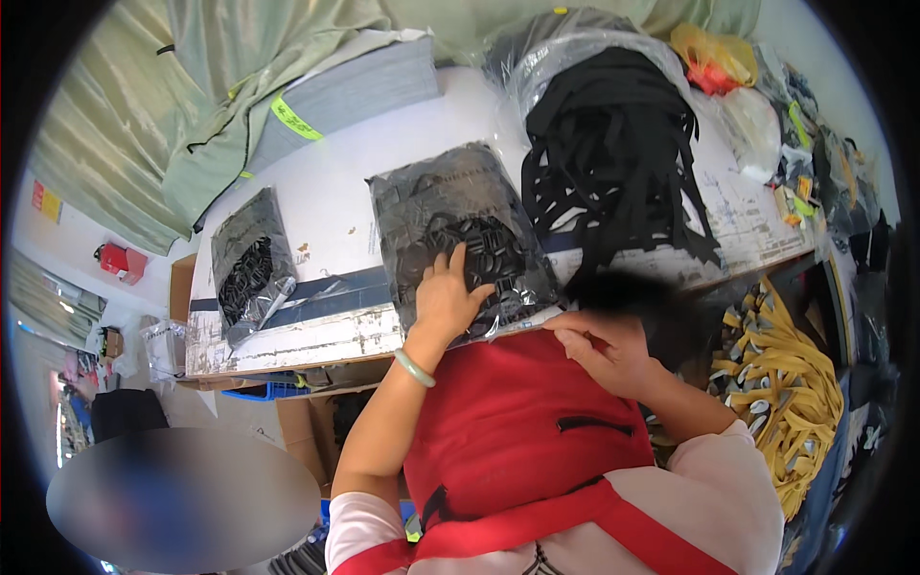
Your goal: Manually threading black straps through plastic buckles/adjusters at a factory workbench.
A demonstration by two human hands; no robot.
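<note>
— Red cloth comes first, nearest of all: the apron [517,431] across the person's front. The right hand [604,350] sits at its top edge, fingers curled in and pinched on the red fabric there, or on something small against it; I cannot tell which

— And the left hand [448,299]?

— Just beyond, with a pale green bangle [414,368] on the wrist. It lies palm-down, fingers spread and flat, on the clear plastic bag of black pieces [460,240]. It presses rather than grips. The bag rests at the near edge of the white tabletop [335,196], and its near end seems to overhang the edge a little

— How would you handle that well?

— Keep the flat palm on it, I'd judge — the film looks slick and crinkled, so a bag poking over the edge could slide off if the hand lifts. Pressing over the dense middle, not the loose corner, should hold it steadier

— What does the bag look like?

— Glossy, wrinkled film catching the light, packed with small dark looped or ring-like pieces. They are too small to name exactly

— Farther out?

— To the left on the tabletop, well apart, lies a second smaller bag [251,259] of similar dark bits. Behind and to the right, a big open plastic sack spills black straps [613,153]. Yellow webbing [776,383] is heaped below the tabletop's right end. A stack of grey sheets [364,86] and pale green fabric [211,86] lie at the far side
</note>
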